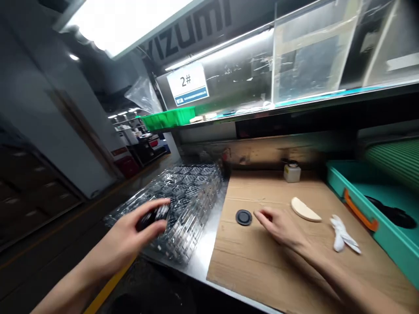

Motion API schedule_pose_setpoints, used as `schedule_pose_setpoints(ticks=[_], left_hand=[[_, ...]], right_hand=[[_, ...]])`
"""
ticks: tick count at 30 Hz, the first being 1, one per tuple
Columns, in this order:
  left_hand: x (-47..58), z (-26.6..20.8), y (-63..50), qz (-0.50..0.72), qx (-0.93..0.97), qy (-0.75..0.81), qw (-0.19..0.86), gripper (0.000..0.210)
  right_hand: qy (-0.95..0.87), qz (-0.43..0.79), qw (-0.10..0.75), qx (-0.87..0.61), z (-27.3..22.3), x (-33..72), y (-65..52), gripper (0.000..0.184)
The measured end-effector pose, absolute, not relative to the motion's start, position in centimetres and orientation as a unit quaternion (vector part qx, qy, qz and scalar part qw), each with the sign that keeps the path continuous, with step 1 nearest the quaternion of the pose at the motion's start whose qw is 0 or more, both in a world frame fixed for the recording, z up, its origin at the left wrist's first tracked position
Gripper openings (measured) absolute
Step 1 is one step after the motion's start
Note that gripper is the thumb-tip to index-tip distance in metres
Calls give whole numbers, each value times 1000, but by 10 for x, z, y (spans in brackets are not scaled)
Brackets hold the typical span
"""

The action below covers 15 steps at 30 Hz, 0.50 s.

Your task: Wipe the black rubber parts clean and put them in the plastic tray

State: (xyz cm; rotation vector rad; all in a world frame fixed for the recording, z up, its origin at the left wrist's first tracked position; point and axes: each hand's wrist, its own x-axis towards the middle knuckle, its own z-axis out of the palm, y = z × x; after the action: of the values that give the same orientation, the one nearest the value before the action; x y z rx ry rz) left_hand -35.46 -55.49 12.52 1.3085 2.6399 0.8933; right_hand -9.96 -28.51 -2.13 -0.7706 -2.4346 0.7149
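Your left grip (131,226) is clamped on a dark part (160,213), thumb below and fingers above — an edge hold that probably spares its surface — beside the stacked clear trays (183,187). Your right grip (283,226) has its fingers curled together, nothing visible between them, just beside a black disc (244,217). That disc lies flat on cardboard (235,257), which likely shields it from the metal tabletop (209,248). The cream half-round pad (304,210) and white cloth (342,235) lie to the right, seemingly leaving room around the disc — near the teal bin (391,246).
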Motion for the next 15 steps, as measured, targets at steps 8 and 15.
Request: schedule_pose_setpoints(ticks=[8, 15], left_hand=[[-521, 126, -376, 199, 431, 879, -49, 60], [-623, 113, -265, 133, 390, 908, -78, 49]], right_hand=[[-851, 176, 231, -437, -98, -144, -231, 38], [-857, 136, 154, -472, -105, -156, -227, 33]])
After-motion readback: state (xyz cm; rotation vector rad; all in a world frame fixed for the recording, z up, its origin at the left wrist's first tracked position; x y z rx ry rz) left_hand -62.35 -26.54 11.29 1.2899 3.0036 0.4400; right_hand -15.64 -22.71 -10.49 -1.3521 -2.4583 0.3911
